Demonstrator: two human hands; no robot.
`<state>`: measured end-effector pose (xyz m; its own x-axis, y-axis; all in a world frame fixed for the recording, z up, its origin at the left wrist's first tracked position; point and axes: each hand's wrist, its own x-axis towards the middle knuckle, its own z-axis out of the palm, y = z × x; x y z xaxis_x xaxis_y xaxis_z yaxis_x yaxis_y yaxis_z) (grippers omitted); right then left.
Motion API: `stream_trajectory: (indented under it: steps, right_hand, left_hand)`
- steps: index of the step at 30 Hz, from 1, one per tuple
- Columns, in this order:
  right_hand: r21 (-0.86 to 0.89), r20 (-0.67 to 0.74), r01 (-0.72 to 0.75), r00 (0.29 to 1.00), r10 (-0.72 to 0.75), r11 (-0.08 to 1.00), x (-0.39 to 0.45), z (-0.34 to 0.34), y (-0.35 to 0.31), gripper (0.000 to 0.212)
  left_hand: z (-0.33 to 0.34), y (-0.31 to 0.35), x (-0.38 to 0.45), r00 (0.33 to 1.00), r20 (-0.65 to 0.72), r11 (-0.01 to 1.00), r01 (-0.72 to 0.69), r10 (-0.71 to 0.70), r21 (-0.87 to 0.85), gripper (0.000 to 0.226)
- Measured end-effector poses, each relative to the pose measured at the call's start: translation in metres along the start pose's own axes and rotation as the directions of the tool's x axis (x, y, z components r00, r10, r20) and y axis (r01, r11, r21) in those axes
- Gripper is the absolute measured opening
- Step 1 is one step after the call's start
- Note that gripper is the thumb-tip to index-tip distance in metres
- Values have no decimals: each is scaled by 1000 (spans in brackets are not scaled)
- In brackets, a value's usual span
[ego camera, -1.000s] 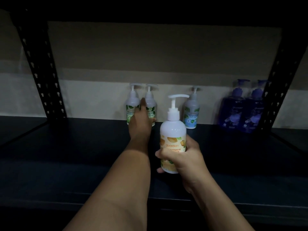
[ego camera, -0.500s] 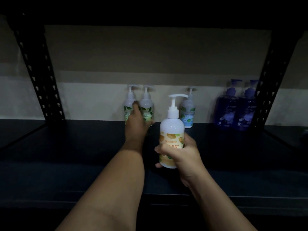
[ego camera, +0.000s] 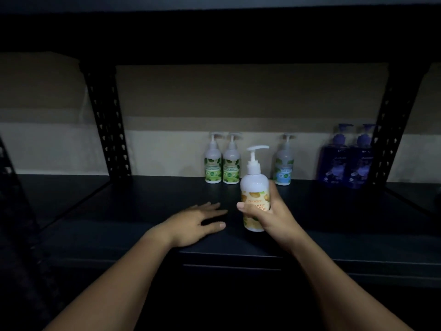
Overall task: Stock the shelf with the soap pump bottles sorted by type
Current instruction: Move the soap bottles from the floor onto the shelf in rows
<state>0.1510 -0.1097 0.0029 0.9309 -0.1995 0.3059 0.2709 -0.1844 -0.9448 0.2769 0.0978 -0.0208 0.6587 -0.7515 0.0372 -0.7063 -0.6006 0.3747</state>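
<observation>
My right hand grips a white pump bottle with an orange label, held upright over the front middle of the dark shelf. My left hand lies flat and open on the shelf just left of it, holding nothing. At the back wall stand two white bottles with green labels side by side, a white bottle with a blue label further right, and two dark blue pump bottles at the far right.
Black perforated uprights stand at the back left and back right. An upper shelf board hangs low overhead. A pale wall closes the back. Bare shelf surface stretches left of the green bottles.
My left hand has let go of the green-label bottles and drawn back toward the shelf front, now resting flat. My right hand still holds the orange-label bottle in about the same place.
</observation>
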Motion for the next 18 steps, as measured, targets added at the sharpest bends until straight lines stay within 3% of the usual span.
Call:
stream_trajectory:
  steps: [5,13,16,18]
  right_hand:
    - [-84,150,17,989,-5,996,-2,23,-7,53]
    - [-33,126,59,991,-54,998,19,95,6,50]
    - [-79,116,67,992,-58,995,33,118,13,60]
    - [-141,99,86,992,-73,986,43,132,17,64]
  left_hand:
    - [-20,-17,-49,981,145,978,99,-127,186,79]
    - [-47,-63,-96,950,58,942,293,-306,165,129]
    - [-49,-70,-99,944,52,936,315,-326,154,121]
    - [-50,-71,-98,941,52,933,322,-334,162,102]
